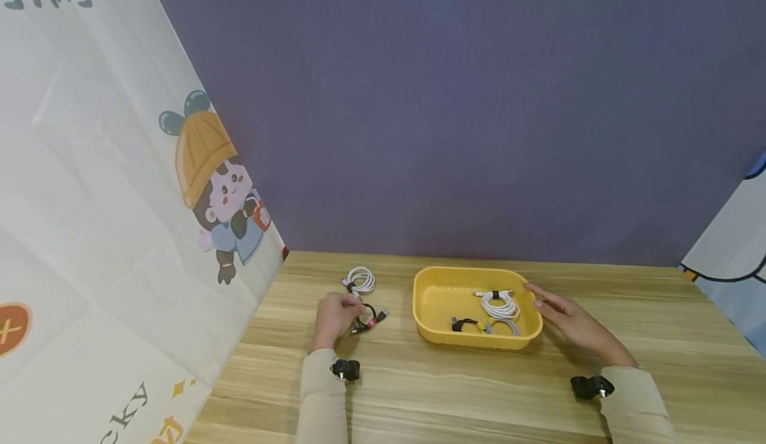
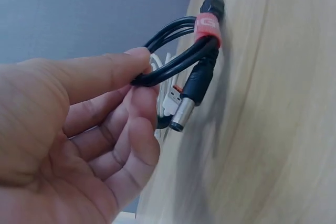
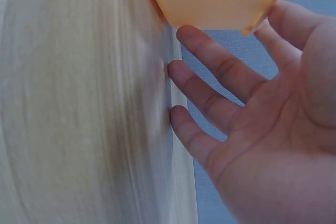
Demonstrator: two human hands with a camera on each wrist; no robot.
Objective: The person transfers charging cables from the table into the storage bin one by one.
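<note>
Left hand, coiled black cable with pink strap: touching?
Touching: the left wrist view shows the left hand pinching the coiled black cable by its loop.

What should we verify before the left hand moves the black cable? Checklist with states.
1. Left hand pinching the black cable: ok.
2. Pink strap around the coils: ok.
3. Black cable fully off the wooden table: cannot tell.
4. Black cable free of the loose white cable: cannot tell, they overlap in the left wrist view.
5. Right hand at the right end of the yellow bin: ok; firmness cannot tell.
6. Room in the bin: ok, left end bare.
</note>
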